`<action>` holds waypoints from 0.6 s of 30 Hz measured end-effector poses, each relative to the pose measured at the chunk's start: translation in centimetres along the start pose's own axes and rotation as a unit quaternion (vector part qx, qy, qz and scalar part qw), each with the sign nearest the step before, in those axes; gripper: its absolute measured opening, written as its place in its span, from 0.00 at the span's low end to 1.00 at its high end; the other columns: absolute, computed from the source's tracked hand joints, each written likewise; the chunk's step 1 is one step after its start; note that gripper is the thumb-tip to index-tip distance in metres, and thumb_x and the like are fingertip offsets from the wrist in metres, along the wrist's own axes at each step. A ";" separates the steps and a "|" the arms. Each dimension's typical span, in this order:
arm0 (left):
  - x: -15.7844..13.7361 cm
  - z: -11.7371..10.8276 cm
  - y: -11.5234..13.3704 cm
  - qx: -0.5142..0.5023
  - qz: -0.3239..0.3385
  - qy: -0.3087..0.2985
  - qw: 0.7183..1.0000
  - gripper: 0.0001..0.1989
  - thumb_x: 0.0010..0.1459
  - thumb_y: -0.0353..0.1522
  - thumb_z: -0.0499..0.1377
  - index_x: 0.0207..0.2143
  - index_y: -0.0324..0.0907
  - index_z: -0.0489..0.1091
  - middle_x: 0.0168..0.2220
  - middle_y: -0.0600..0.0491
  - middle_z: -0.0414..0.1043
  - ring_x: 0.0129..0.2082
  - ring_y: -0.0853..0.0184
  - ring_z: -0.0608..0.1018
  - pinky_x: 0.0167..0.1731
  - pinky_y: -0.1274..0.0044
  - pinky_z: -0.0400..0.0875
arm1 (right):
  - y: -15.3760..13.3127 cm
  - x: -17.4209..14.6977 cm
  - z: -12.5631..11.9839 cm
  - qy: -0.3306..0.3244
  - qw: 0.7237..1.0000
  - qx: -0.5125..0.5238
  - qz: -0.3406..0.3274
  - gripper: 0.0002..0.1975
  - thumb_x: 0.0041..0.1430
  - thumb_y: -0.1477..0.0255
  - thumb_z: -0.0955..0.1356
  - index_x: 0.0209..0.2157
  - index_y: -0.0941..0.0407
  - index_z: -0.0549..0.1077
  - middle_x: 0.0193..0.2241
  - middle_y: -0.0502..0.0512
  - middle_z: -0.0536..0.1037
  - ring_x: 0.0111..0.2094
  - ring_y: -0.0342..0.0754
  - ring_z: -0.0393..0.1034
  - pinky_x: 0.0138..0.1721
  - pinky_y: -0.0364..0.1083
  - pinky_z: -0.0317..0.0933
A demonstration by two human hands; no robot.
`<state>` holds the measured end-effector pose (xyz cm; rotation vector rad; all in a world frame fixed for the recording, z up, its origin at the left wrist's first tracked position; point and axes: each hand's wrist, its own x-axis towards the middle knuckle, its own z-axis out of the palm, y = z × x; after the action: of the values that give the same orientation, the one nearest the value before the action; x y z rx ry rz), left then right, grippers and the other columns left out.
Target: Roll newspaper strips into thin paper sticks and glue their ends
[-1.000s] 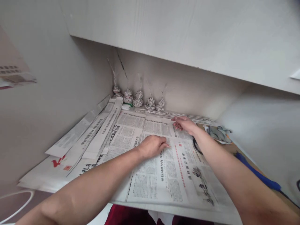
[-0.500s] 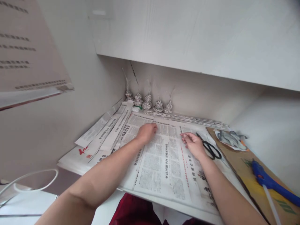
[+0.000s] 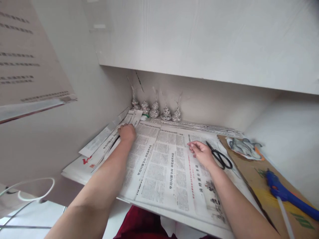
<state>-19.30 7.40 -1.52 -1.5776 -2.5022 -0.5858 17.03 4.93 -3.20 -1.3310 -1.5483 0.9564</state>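
Observation:
My left hand rests on the cut newspaper strips at the left of the table, fingers curled over a strip's edge; the palm side is hidden. My right hand hovers low over the newspaper sheet, its fingers loosely bent with a small gap to the thumb and nothing visible in it. Just right of that hand lies a pair of black-handled scissors. The printed sheet lies flat between my arms.
Several coiled newspaper figures stand along the back wall, with thin paper rods in front. On the right, cardboard bears a blue glue gun and a crumpled grey-white piece. A white cabinet overhangs the table.
My left hand has moved left from the middle of the newspaper sheet onto the strips. My right hand stays almost in place beside the scissors. The view has shifted slightly.

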 end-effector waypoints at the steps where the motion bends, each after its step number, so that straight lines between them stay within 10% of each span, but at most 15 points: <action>1: 0.0 0.0 0.1 -0.005 0.006 -0.005 1.000 0.13 0.54 0.29 0.52 0.37 0.34 0.73 0.40 0.35 0.71 0.45 0.49 0.70 0.42 0.62 0.61 | 0.1 0.0 0.0 -0.002 1.000 0.000 0.000 0.18 0.50 0.57 0.67 0.35 0.56 0.74 0.28 0.54 0.71 0.27 0.44 0.64 0.23 0.41 0.61; 13: -2.5 -0.9 4.7 -0.203 0.182 -0.014 0.962 0.12 0.57 0.31 0.52 0.38 0.39 0.73 0.41 0.47 0.74 0.43 0.63 0.73 0.45 0.76 0.62 | 0.7 0.4 -0.1 -0.014 1.000 0.012 0.002 0.16 0.52 0.59 0.66 0.36 0.56 0.74 0.28 0.53 0.71 0.27 0.43 0.64 0.23 0.40 0.61; 18: -4.9 -0.4 7.5 -0.454 0.155 -0.125 0.869 0.11 0.52 0.39 0.57 0.30 0.39 0.68 0.29 0.51 0.73 0.30 0.66 0.73 0.33 0.76 0.65 | 0.9 0.5 -0.1 -0.008 1.000 0.002 -0.003 0.15 0.52 0.59 0.65 0.35 0.55 0.74 0.27 0.53 0.72 0.26 0.43 0.65 0.21 0.39 0.61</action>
<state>-10.52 5.98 -0.73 -2.4012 -2.1133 -1.7766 17.36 5.54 -4.00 -1.3175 -1.5607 0.9672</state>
